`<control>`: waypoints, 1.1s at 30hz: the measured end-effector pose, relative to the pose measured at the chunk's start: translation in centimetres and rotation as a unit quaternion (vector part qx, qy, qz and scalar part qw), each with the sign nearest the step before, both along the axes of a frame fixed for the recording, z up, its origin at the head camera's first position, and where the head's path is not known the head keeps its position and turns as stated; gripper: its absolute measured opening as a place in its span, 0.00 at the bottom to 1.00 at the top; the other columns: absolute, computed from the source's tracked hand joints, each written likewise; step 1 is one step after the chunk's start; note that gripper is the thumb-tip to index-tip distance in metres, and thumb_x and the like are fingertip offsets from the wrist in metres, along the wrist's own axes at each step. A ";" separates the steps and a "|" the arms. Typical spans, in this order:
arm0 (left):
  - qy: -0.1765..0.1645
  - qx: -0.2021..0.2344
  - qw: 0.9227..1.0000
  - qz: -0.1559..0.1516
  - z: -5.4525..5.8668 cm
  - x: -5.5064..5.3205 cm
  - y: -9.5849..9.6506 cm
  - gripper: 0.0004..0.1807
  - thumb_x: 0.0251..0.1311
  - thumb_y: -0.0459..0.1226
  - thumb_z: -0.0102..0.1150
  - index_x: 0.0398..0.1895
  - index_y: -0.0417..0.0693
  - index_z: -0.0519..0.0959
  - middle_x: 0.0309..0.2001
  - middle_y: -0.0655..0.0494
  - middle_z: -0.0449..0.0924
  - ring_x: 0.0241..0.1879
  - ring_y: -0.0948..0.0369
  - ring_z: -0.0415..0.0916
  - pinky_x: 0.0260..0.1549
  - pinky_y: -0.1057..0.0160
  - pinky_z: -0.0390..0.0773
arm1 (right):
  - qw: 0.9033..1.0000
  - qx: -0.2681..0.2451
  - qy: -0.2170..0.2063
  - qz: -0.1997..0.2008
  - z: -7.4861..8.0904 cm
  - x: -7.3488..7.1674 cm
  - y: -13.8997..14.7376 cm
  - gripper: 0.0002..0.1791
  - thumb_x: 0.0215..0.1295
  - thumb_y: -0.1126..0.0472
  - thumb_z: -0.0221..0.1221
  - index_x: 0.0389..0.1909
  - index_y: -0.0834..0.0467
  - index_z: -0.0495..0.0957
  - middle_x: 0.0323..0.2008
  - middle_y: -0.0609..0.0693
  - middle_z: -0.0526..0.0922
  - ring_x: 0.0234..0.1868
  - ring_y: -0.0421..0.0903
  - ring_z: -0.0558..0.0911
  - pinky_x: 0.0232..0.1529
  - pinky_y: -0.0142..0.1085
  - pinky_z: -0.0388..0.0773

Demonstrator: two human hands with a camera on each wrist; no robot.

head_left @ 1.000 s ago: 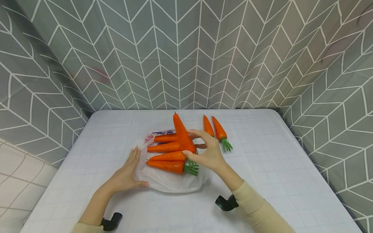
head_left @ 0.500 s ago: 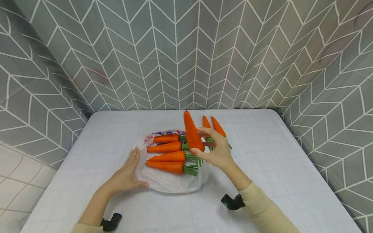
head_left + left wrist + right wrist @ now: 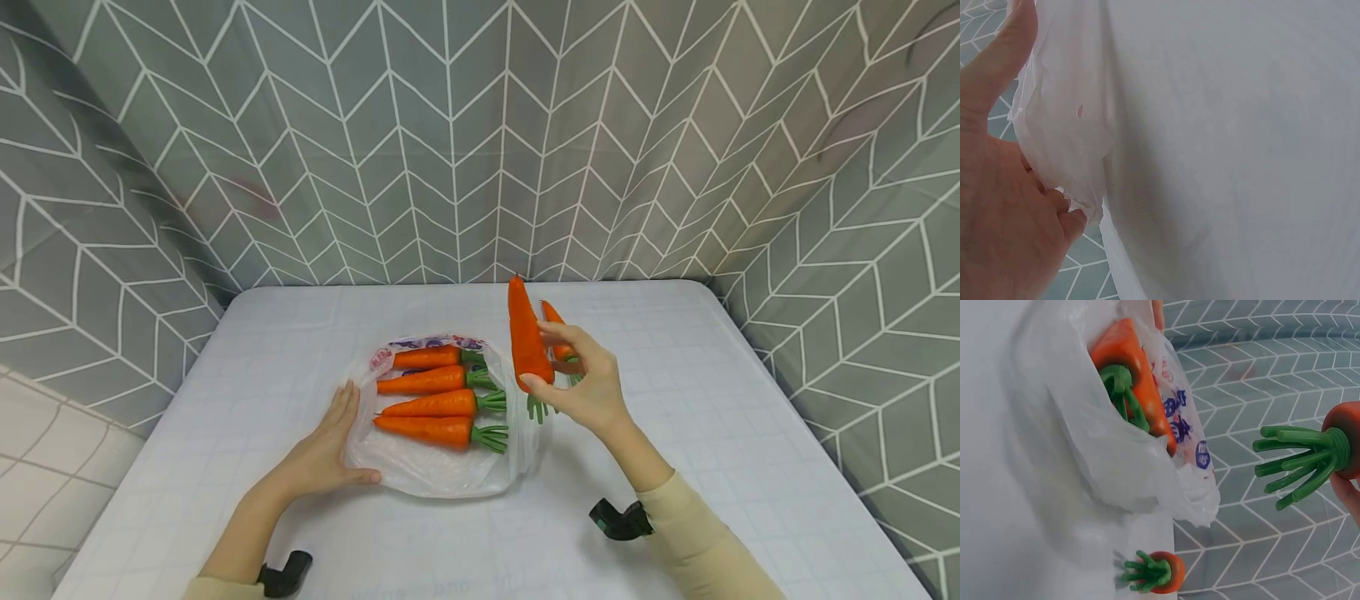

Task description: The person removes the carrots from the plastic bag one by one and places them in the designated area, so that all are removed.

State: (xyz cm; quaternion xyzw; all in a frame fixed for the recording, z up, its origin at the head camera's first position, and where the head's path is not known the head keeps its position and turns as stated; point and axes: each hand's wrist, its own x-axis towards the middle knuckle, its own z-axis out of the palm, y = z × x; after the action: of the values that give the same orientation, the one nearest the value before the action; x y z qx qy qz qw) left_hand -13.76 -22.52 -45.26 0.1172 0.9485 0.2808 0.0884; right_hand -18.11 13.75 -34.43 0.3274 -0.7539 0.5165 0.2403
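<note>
My right hand (image 3: 588,375) holds a carrot (image 3: 527,333) with a green top between thumb and fingers, raised over the table, tip pointing away from me. In the right wrist view the same carrot's leafy top (image 3: 1304,459) shows at the right edge. A thin white plastic bag (image 3: 431,479) lies in the middle of the table. Several carrots (image 3: 426,430) lie side by side on it, green tops to the right. My left hand (image 3: 322,446) rests against the bag's left side, thumb and fingers spread. In the left wrist view the bag (image 3: 1066,119) hides part of its fingers.
A loose carrot (image 3: 553,313) lies on the white table (image 3: 675,433) beyond my right hand, partly hidden by it. Black wrist cameras, one by the left sleeve (image 3: 285,573) and one by the right sleeve (image 3: 621,521), sit low. A patterned grey curtain (image 3: 480,142) encloses the table.
My right hand has moved right with the held carrot, from over the bag's carrots toward the loose ones, uncovering the green tops. The left hand and bag stay in place.
</note>
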 end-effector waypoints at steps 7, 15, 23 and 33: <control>0.001 -0.005 1.000 -0.001 -0.2 -0.1 0.0 0.74 0.37 0.63 0.72 0.75 0.33 0.37 0.75 0.37 0.31 0.74 0.42 0.31 0.64 0.37 0.52 | 1.000 0.001 0.002 -0.014 -0.1 -0.1 0.9 0.31 0.37 0.79 0.72 0.49 0.72 0.75 0.39 0.64 0.82 0.34 0.45 0.81 0.32 0.31 0.83; -0.002 -0.006 1.000 -0.002 -0.6 -0.1 0.0 0.75 0.36 0.63 0.72 0.75 0.34 0.36 0.76 0.37 0.30 0.74 0.42 0.30 0.64 0.37 0.51 | 1.000 -0.011 0.008 -0.016 -0.3 -0.4 2.0 0.33 0.36 0.82 0.71 0.50 0.74 0.74 0.40 0.65 0.81 0.41 0.36 0.80 0.31 0.31 0.82; 0.005 -0.008 1.000 -0.005 -0.3 -0.1 0.0 0.74 0.37 0.63 0.71 0.74 0.33 0.37 0.75 0.36 0.30 0.74 0.41 0.30 0.64 0.37 0.50 | 0.999 -0.009 -0.005 -0.052 -0.3 -0.6 3.6 0.34 0.37 0.82 0.70 0.52 0.73 0.74 0.41 0.65 0.80 0.44 0.32 0.78 0.33 0.27 0.81; 0.005 -0.007 1.000 -0.006 -0.1 0.0 0.1 0.73 0.38 0.63 0.71 0.74 0.33 0.37 0.75 0.36 0.30 0.74 0.41 0.30 0.64 0.37 0.50 | 0.996 -0.002 -0.001 -0.091 -0.7 -1.0 5.6 0.35 0.36 0.84 0.69 0.53 0.73 0.73 0.43 0.67 0.80 0.44 0.31 0.78 0.34 0.24 0.79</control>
State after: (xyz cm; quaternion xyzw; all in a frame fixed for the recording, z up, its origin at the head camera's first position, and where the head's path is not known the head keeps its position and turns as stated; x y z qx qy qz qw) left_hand -13.76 -22.44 -45.40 0.1243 0.9500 0.2733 0.0858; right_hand -19.16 19.35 -35.16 0.2564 -0.7798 0.4941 0.2863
